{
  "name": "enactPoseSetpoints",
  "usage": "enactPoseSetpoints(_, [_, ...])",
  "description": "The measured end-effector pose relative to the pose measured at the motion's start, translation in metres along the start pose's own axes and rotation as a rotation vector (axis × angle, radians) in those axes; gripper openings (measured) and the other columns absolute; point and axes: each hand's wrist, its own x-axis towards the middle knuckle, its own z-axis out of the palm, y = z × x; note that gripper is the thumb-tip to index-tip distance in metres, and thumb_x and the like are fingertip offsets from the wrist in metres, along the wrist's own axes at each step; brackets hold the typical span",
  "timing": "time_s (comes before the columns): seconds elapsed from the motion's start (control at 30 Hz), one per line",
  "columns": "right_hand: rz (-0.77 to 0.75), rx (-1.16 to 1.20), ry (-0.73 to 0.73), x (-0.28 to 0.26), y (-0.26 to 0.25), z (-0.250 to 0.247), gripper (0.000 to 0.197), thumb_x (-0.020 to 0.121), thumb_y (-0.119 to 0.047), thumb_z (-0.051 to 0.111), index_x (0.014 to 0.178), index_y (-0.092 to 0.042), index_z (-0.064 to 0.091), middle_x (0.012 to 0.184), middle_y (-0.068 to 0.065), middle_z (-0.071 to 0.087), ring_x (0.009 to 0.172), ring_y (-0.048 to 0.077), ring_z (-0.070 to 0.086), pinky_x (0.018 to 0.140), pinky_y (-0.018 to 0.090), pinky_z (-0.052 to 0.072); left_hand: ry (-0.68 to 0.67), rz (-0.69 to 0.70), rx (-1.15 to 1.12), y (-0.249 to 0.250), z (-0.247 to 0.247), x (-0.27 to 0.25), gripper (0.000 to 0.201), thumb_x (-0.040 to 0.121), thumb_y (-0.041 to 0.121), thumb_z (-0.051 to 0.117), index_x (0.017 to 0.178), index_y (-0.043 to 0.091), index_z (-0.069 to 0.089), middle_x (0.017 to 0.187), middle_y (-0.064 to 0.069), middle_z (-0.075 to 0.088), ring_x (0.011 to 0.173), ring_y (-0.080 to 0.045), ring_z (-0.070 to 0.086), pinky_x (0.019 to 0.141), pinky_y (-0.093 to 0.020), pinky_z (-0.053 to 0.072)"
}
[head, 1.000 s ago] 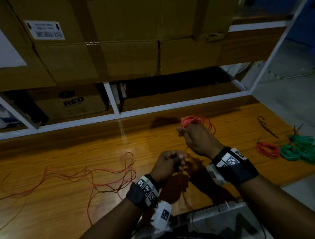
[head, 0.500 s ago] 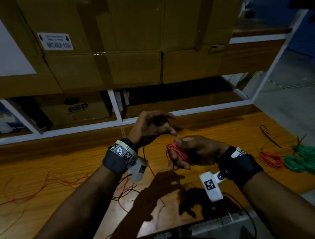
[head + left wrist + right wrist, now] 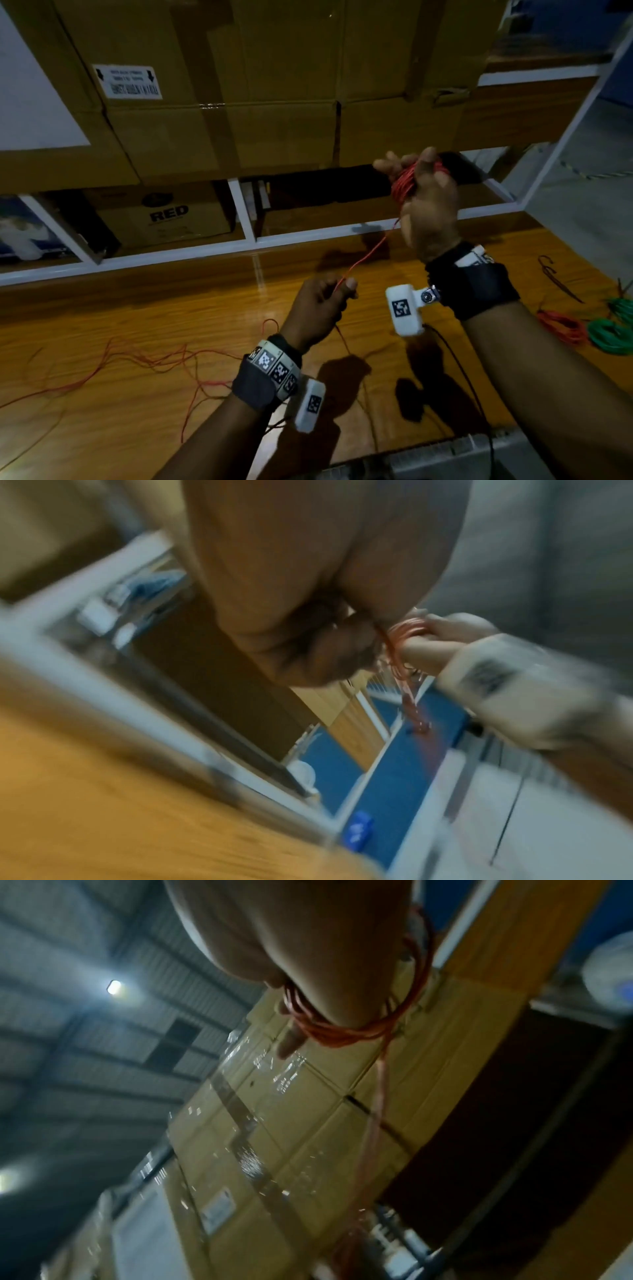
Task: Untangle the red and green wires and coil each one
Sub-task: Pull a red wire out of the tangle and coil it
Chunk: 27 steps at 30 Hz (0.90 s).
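Note:
My right hand point(image 3: 423, 192) is raised above the wooden table point(image 3: 137, 428) with a red wire coil point(image 3: 402, 186) wound round its fingers; the thumb lies over the loops. In the right wrist view the same red coil point(image 3: 337, 1034) wraps the hand. From the coil a taut red strand point(image 3: 368, 255) runs down left to my left hand point(image 3: 325, 301), which pinches it between thumb and fingers. Slack red wire point(image 3: 154, 359) trails loose over the table to the left. The left wrist view is blurred; it shows the coil point(image 3: 409, 631) on the right hand.
At the table's right edge lie a finished red coil point(image 3: 561, 325) and green coils point(image 3: 611, 334), with a dark wire piece point(image 3: 555, 277) behind them. White shelving point(image 3: 246, 219) with cardboard boxes point(image 3: 274, 85) stands behind the table. A grey ridged object point(image 3: 445, 452) sits at the near edge.
My right hand has risen and turned upright with the coil. My left hand has dropped from above the coil to a low spot, drawing the strand taut.

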Motion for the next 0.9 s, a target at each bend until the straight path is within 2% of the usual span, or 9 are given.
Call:
enactPoseSetpoints(0.1, [-0.200,-0.759,-0.018,-0.001,0.026,-0.013,0.049,0.110,-0.045,0.031,0.089,-0.028,0.072,0.105,-0.004,0.074,0.096,-0.005,0.064,0.095,0.032,0.048,0.094,0.055,0.160,-0.001,-0.014,0.001,0.034,0.106,0.039,0.050,0.088,0.018,0.070,0.059,0.021,0.056,0.055,0.001,0.049,0.055,-0.022,0.036])
enactPoseSetpoints(0.23, [-0.146,-1.179,-0.522,-0.022,0.058,-0.025,0.047,0.110,-0.042,0.032,0.100,-0.015,0.069,0.087,0.003,0.070,0.072,0.010,0.060,0.073,0.036,0.049,0.219,0.158,0.312,0.018,-0.037,0.011,0.032,0.108,0.035,0.047,0.092,0.017,0.067,0.060,0.011,0.054,0.050,-0.008,0.053,0.047,-0.034,0.042])
enactPoseSetpoints(0.3, [-0.020,-1.096,-0.729,-0.032,0.061,-0.018,0.055,0.110,-0.047,0.030,0.091,-0.018,0.072,0.080,-0.005,0.072,0.071,0.002,0.062,0.074,0.031,0.045,0.213,0.196,0.343,0.036,-0.051,0.022,0.032,0.108,0.032,0.048,0.093,0.012,0.067,0.058,0.007,0.056,0.046,-0.014,0.060,0.044,-0.036,0.048])
enactPoseSetpoints(0.37, [0.217,-0.892,-0.857,-0.040,0.053,-0.004,0.068,0.109,-0.051,0.023,0.087,-0.011,0.073,0.077,0.001,0.075,0.066,0.003,0.060,0.068,0.022,0.042,0.164,0.228,0.311,0.053,-0.065,0.034,0.030,0.107,0.029,0.052,0.091,0.010,0.067,0.055,0.004,0.058,0.043,-0.018,0.061,0.041,-0.036,0.049])
enactPoseSetpoints(0.43, [0.374,-0.678,-0.951,-0.046,0.043,0.007,0.068,0.108,-0.050,0.027,0.095,0.000,0.071,0.080,0.010,0.075,0.071,0.021,0.061,0.063,0.024,0.040,0.150,0.242,0.285,0.064,-0.073,0.042,0.024,0.103,0.027,0.060,0.088,0.010,0.069,0.057,0.008,0.059,0.043,-0.013,0.057,0.041,-0.034,0.045])
enactPoseSetpoints(0.53, [0.509,-0.398,-1.067,-0.057,0.031,0.016,0.051,0.104,-0.045,0.042,0.102,0.000,0.065,0.086,0.008,0.074,0.099,0.049,0.062,0.073,0.032,0.044,0.189,0.226,0.175,0.072,-0.079,0.051,0.016,0.094,0.014,0.072,0.087,0.001,0.067,0.064,0.013,0.066,0.047,0.002,0.053,0.045,-0.017,0.040])
enactPoseSetpoints(0.67, [0.556,0.066,-1.017,-0.063,0.008,0.037,0.037,0.101,-0.039,0.045,0.104,-0.006,0.062,0.087,0.010,0.072,0.105,0.042,0.055,0.089,0.046,0.042,0.256,0.228,0.101,0.066,-0.083,0.058,0.016,0.097,0.007,0.067,0.081,0.006,0.067,0.066,0.014,0.069,0.055,0.000,0.057,0.052,-0.024,0.044])
enactPoseSetpoints(0.83, [0.535,0.403,-0.846,-0.062,-0.016,0.063,0.041,0.100,-0.040,0.043,0.100,-0.006,0.064,0.084,0.014,0.068,0.108,0.037,0.059,0.095,0.038,0.054,0.238,0.261,-0.021,0.065,-0.069,0.042,0.026,0.096,-0.012,0.055,0.080,0.007,0.061,0.056,0.010,0.064,0.051,0.003,0.058,0.052,-0.015,0.046])
enactPoseSetpoints(0.9, [0.510,0.489,-0.776,-0.058,-0.025,0.069,0.040,0.100,-0.040,0.040,0.101,-0.005,0.059,0.085,0.012,0.071,0.107,0.030,0.066,0.091,0.037,0.056,0.234,0.229,-0.101,0.059,-0.061,0.037,0.028,0.101,-0.004,0.054,0.082,0.016,0.062,0.058,0.008,0.061,0.050,-0.009,0.055,0.048,-0.020,0.045])
